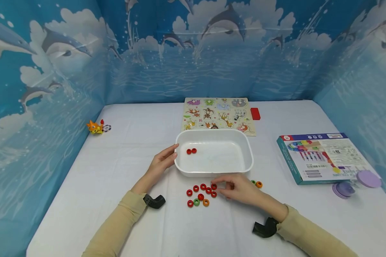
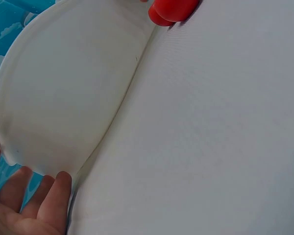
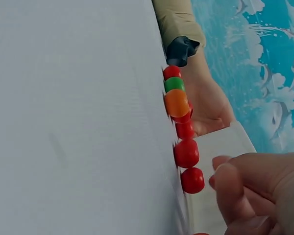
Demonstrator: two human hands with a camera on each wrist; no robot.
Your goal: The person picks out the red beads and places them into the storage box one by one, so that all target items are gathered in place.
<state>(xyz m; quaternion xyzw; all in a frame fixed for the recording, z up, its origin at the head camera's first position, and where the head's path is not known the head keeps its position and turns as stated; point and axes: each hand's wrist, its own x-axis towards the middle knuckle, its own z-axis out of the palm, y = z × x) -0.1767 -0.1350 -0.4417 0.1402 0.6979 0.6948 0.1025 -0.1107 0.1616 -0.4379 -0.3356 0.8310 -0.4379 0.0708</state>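
A white plastic tub (image 1: pixel 213 174) stands mid-table with two red beads (image 1: pixel 191 151) inside at its left. My left hand (image 1: pixel 162 161) rests against the tub's left end, its fingers (image 2: pixel 56 200) fairly straight along the wall. In front of the tub lie several loose red beads (image 1: pixel 208 190), a green bead (image 1: pixel 196 202) and an orange bead (image 1: pixel 206 202). My right hand (image 1: pixel 239 187) is just right of this group, thumb and index finger apart around the rightmost red bead (image 1: pixel 213 186). In the right wrist view its fingertips (image 3: pixel 220 164) hover beside a red bead (image 3: pixel 192 180).
Partly behind my right hand lie another orange bead (image 1: pixel 258 184) and a green one. An animal puzzle board (image 1: pixel 218 114) and a red block (image 1: pixel 255 114) lie behind the tub. At right are a toy box (image 1: pixel 328 157) and purple lidded tubs (image 1: pixel 344 189); a small orange toy (image 1: pixel 95 127) stands far left.
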